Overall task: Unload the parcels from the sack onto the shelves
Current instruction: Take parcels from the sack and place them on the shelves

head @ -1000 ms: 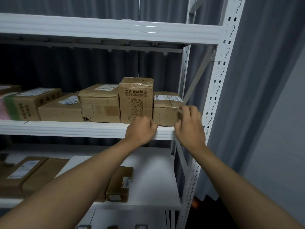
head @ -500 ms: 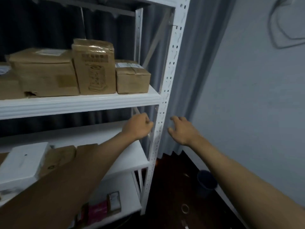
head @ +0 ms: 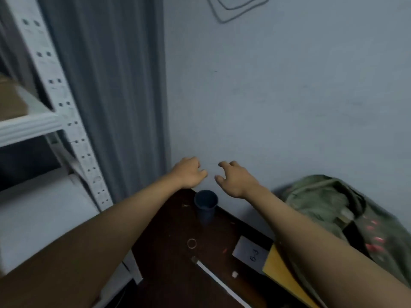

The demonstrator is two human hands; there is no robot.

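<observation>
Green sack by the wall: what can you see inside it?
The sack gapes at its right side, showing something dark with red markings, blurred. Whether these are parcels, and what lies deeper, stays hidden by the cloth and right forearm.

A dark cup (head: 205, 205) stands on the floor beside the curtain (head: 111, 96).

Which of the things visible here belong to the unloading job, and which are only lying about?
Job: green sack; shelves; left hand and right hand, both empty.
Lying about: dark cup; paper marked 6-3; small ring; white stick.
</observation>
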